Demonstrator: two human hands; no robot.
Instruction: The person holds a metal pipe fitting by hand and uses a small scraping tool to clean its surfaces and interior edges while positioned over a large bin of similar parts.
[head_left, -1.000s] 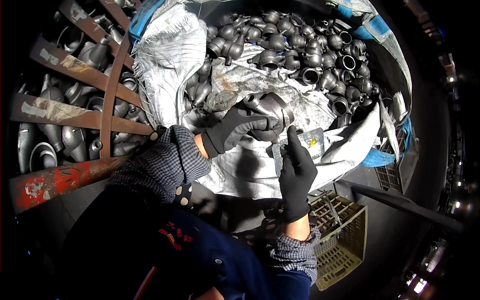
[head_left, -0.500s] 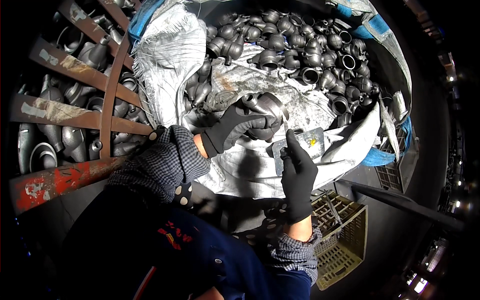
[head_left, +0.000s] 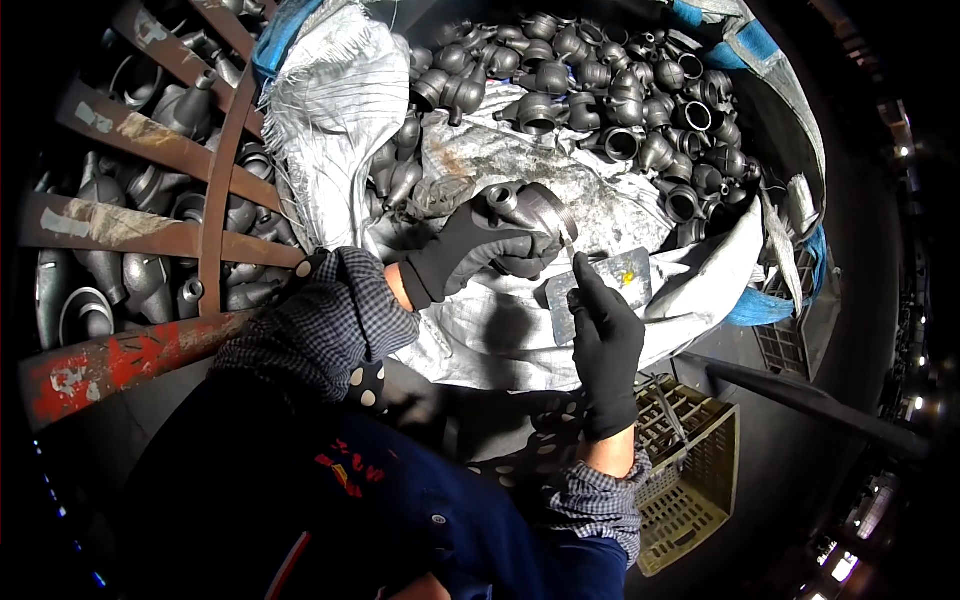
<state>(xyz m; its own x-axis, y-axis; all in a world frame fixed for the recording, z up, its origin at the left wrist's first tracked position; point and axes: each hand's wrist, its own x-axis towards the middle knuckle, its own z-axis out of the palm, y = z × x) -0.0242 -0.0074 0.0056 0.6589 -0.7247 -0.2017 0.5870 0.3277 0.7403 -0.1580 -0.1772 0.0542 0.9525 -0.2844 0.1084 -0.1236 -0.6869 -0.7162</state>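
Observation:
My left hand [head_left: 475, 250], in a black glove, grips a grey metal pipe fitting [head_left: 530, 208] and holds it over the white woven sack [head_left: 480, 330]. My right hand [head_left: 602, 335], also gloved in black, pinches a thin tool whose tip touches the fitting's round threaded end. A small flat grey plate with a yellow spot [head_left: 605, 285] lies on the sack just beyond my right hand.
A big bag [head_left: 770, 200] ahead holds several similar grey fittings [head_left: 620, 90]. At left a rusty metal crate [head_left: 130, 340] holds more castings. A beige plastic basket [head_left: 690, 490] stands low at the right, beside a dark bar [head_left: 800, 400].
My left hand has turned the fitting slightly. My right hand has shifted a little up toward its threaded end.

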